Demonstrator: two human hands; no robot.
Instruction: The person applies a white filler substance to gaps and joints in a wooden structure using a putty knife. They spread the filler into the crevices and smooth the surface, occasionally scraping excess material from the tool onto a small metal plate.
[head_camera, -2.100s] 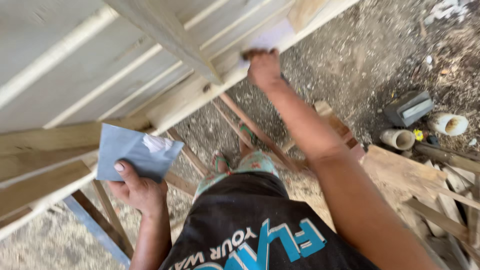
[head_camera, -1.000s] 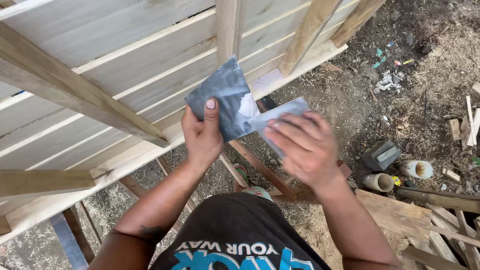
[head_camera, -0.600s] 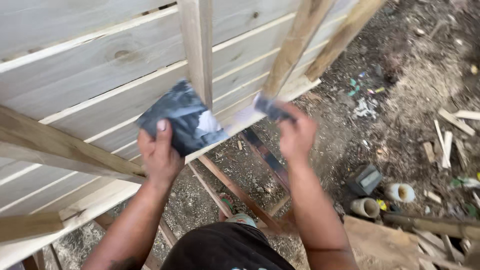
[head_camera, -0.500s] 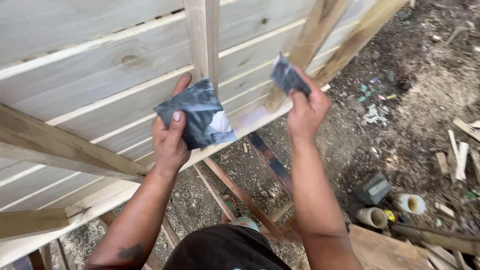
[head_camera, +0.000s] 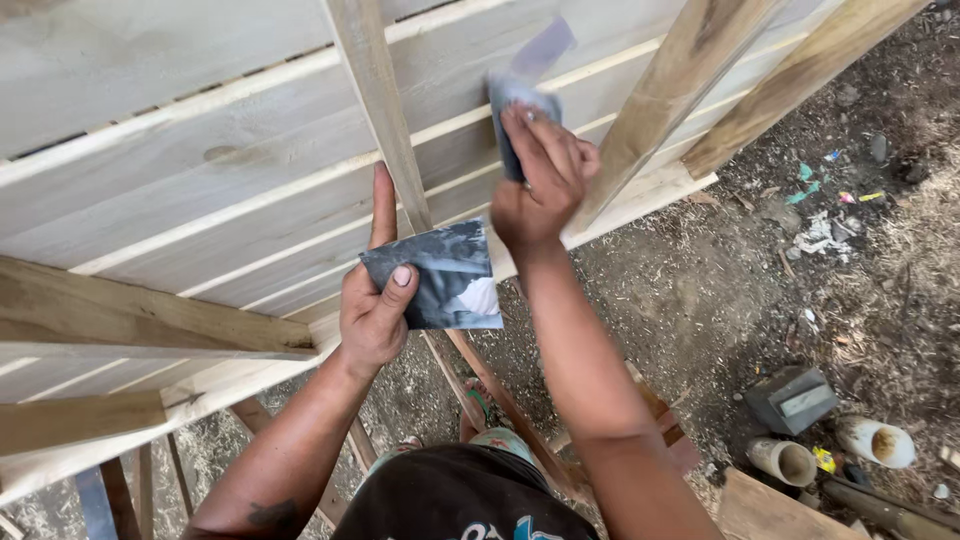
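Now the right hand (head_camera: 540, 185) is pressing a small folded piece of sandpaper (head_camera: 512, 110) against the pale wooden planks (head_camera: 180, 150) in the upper middle of the frame, higher than half a second ago, fingers closed over it. Meanwhile the left hand (head_camera: 375, 300) is staying at centre, pinching a larger dark sandpaper sheet (head_camera: 440, 275) between thumb and fingers, index finger lying along the upright batten (head_camera: 375, 90).

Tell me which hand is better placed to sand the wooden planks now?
Probably right: the right hand presses a small sandpaper piece against the planks. The left hand only holds the larger sheet off them.
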